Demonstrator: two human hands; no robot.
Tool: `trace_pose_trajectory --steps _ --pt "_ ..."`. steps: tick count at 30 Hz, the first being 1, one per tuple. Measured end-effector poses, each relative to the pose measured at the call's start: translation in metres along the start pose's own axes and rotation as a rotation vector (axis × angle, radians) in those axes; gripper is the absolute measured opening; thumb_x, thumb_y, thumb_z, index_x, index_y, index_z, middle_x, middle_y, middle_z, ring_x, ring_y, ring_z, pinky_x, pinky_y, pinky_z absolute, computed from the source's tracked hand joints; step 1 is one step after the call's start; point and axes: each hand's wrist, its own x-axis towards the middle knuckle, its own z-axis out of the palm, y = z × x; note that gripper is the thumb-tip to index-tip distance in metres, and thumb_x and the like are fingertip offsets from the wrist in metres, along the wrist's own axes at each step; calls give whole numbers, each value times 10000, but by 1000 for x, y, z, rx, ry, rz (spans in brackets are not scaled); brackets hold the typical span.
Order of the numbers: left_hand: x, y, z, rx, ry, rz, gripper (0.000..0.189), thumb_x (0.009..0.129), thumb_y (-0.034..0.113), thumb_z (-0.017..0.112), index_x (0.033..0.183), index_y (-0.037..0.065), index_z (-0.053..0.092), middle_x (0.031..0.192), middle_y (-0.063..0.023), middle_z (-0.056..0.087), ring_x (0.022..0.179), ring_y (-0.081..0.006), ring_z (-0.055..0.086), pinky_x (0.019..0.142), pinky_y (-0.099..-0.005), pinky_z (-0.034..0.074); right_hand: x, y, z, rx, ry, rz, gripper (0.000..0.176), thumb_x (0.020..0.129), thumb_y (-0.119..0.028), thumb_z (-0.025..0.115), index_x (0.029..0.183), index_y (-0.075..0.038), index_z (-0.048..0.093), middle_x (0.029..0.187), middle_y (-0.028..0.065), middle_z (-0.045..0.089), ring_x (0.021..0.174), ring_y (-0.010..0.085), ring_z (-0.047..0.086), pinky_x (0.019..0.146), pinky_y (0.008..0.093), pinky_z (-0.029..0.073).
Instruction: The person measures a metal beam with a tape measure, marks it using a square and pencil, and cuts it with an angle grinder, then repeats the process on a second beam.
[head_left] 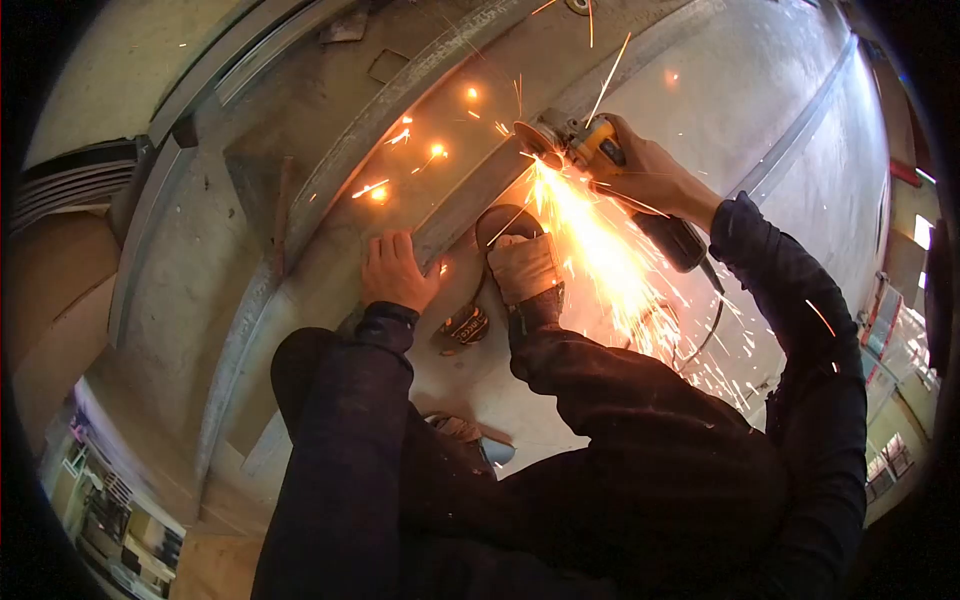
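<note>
My right hand [640, 175] is wrapped round a yellow and black angle grinder [598, 145]. Its disc meets a long grey metal bar [475, 195], and a bright stream of sparks pours down and to the right from the contact. Lower on the same bar, my left hand [398, 270] has its fingers bent over the metal; the thumb side faces the grinder. From the grinder's rear, a black cord [718, 310] hangs down. One sandalled foot [522, 265] is beside the bar, between my hands and close to the sparks.
A second yellow and black tool [465, 328] lies below my left hand, partly hidden. A curved metal rib [385, 105] runs along the left of the bar over a large grey metal sheet [740, 75]. Scattered sparks glow on the sheet's surface.
</note>
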Motion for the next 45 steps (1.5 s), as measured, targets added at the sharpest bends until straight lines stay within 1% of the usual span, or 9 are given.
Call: trace_pose_trajectory --steps 6,9,11,14,24,32,36,40,45 --pt "1 2 -3 39 -24 -14 570 761 396 803 1138 44 559 1084 -142 588 1012 -358 581 826 -486 505 4 2 0 -28 1 31 802 839 -330 760 1432 -5 328 1032 304 679 915 441 681 809 462 530" --pt "2 2 -4 30 -33 -26 568 759 408 798 1125 45 559 1072 -145 590 1002 -359 581 818 -489 503 4 5 1 37 12 -128 801 830 -314 755 1433 -3 329 1005 304 683 895 443 684 782 462 533" --pt "2 2 -5 28 -37 -25 567 759 414 796 1119 45 560 1068 -146 590 997 -360 581 816 -489 502 2 -1 2 -88 6 78 799 810 -303 751 1431 -14 339 1001 296 685 879 440 683 782 460 528" --pt "3 2 -5 10 -13 -12 574 752 395 806 1136 47 560 1079 -142 589 1010 -354 577 831 -482 502 2 5 3 -72 27 -8 797 794 -304 746 1427 -22 350 997 291 686 860 433 681 773 458 530" --pt "1 2 -4 11 -49 -18 596 737 364 830 1165 51 558 1105 -140 582 1050 -346 566 852 -471 502 5 -2 -1 13 -17 62 895 788 -296 743 1495 -1 279 1038 295 681 883 402 691 789 436 545" --pt "2 -1 0 10 15 33 582 757 400 806 1145 44 559 1076 -154 586 1016 -367 573 832 -488 499 10 6 1 19 28 -68 896 788 -293 754 1486 21 289 1022 307 683 889 409 692 785 423 547" --pt "1 0 0 22 -25 -5 581 746 396 807 1133 42 559 1089 -157 585 1015 -373 573 834 -493 495 7 -9 -3 35 -20 92 909 780 -311 759 1482 28 291 1012 307 683 897 400 695 783 416 549" --pt "1 3 -5 25 -72 -44 594 731 387 811 1152 57 553 1126 -145 579 1062 -365 563 861 -489 490 9 -10 -3 -13 -4 50 922 779 -314 766 1487 29 285 1018 306 680 910 400 695 793 414 551" --pt "3 3 -6 5 -104 -85 593 728 384 808 1165 76 552 1130 -133 584 1093 -362 552 888 -496 478 -2 -15 -11 -21 -112 183 928 785 -302 784 1498 8 277 1044 269 674 941 362 678 840 403 530"
